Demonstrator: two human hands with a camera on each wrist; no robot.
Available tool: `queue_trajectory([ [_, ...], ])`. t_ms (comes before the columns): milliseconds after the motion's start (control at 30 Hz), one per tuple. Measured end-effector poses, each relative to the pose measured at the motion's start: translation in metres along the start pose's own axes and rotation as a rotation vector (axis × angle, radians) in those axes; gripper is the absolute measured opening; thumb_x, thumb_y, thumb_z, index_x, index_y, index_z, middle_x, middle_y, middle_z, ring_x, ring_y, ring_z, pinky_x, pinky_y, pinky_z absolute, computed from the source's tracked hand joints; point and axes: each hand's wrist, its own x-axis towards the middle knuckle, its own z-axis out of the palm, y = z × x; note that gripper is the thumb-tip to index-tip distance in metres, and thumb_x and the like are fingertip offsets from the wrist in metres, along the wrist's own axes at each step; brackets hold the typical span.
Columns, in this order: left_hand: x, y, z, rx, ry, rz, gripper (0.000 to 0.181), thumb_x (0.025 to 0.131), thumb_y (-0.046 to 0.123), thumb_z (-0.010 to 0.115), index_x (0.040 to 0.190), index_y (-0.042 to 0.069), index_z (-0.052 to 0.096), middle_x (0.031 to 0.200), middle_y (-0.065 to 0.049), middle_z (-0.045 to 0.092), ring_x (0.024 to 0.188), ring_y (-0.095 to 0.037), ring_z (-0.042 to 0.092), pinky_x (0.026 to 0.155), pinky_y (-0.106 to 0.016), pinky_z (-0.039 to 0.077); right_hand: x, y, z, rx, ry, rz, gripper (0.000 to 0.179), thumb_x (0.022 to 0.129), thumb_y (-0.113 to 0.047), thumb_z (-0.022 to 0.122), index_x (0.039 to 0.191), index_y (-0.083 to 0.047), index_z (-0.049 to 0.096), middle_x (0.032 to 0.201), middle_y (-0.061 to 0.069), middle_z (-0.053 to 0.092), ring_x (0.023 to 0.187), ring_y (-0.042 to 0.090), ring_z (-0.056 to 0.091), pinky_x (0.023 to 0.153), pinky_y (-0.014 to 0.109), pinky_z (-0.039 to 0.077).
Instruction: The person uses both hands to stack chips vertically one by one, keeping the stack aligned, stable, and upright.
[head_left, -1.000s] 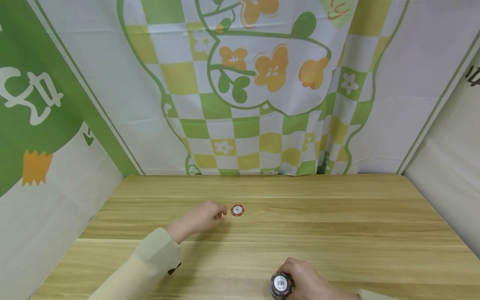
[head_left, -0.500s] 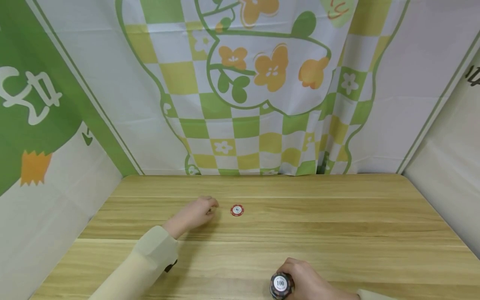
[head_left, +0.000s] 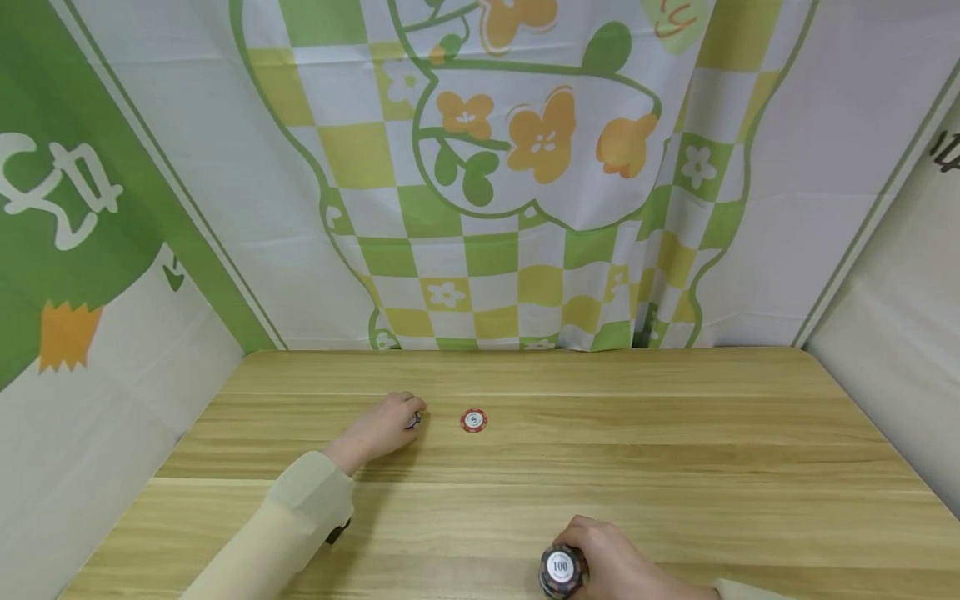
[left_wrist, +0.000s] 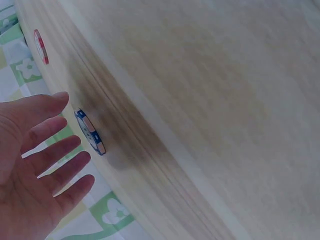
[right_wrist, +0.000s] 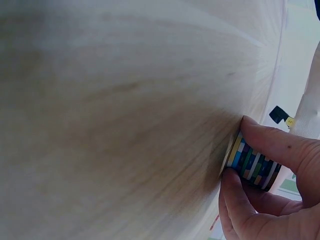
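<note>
My left hand [head_left: 381,427] is over the far left-middle of the table. In the left wrist view its fingers [left_wrist: 65,150] are spread and loosely bent, a little apart from a blue-edged poker chip [left_wrist: 90,132] lying on the wood. The head view shows only part of that chip, under the fingers. To its right lies a red poker chip [head_left: 474,420] marked 5. My right hand [head_left: 611,562] grips a stack of poker chips [head_left: 560,570] near the front edge, thumb on one side and fingers on the other. A black 100 chip tops the stack; several colours [right_wrist: 253,162] show along its side.
The wooden table [head_left: 675,450] runs back to a checked, flowered curtain [head_left: 495,250]. Cloth walls stand at the left [head_left: 112,467] and right [head_left: 900,333] edges.
My left hand has drawn leftward, away from the red chip, and part of the blue chip now shows under its fingers. The right hand stays at the stack.
</note>
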Motion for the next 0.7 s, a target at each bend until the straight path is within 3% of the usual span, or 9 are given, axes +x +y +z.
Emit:
queue_trajectory([
  [200,-0.0012,-0.0033,0.0016,-0.010,-0.033,-0.042,0.031,0.084,0.008,0.061,0.113,-0.002,0.057,0.112,-0.018,0.056,0.101,-0.033,0.054,0.085,-0.044,0.045,0.0001,-0.0009,-0.0005,0.014,-0.012,0.015,0.037,0.054,-0.003,0.081,0.088,-0.006,0.065,0.081,-0.010,0.055,0.075,-0.001,0.051,0.068,0.020,0.047],
  [433,-0.0013,-0.0054,0.0033,0.000,-0.048,-0.040,0.030,0.084,0.004,0.061,0.113,-0.002,0.056,0.110,-0.017,0.056,0.102,-0.033,0.053,0.086,-0.044,0.044,-0.0005,-0.0005,-0.0012,0.033,-0.021,0.019,0.037,0.056,-0.007,0.082,0.089,-0.007,0.065,0.083,-0.010,0.055,0.076,-0.001,0.051,0.068,0.020,0.047],
  [700,0.0001,-0.0065,0.0052,-0.005,-0.017,-0.044,0.025,0.082,-0.001,0.061,0.107,-0.003,0.059,0.102,-0.016,0.057,0.096,-0.031,0.055,0.084,-0.042,0.046,-0.0009,-0.0007,-0.0016,0.055,-0.032,0.031,0.037,0.057,-0.009,0.083,0.090,-0.007,0.065,0.083,-0.010,0.055,0.076,-0.001,0.051,0.067,0.019,0.047],
])
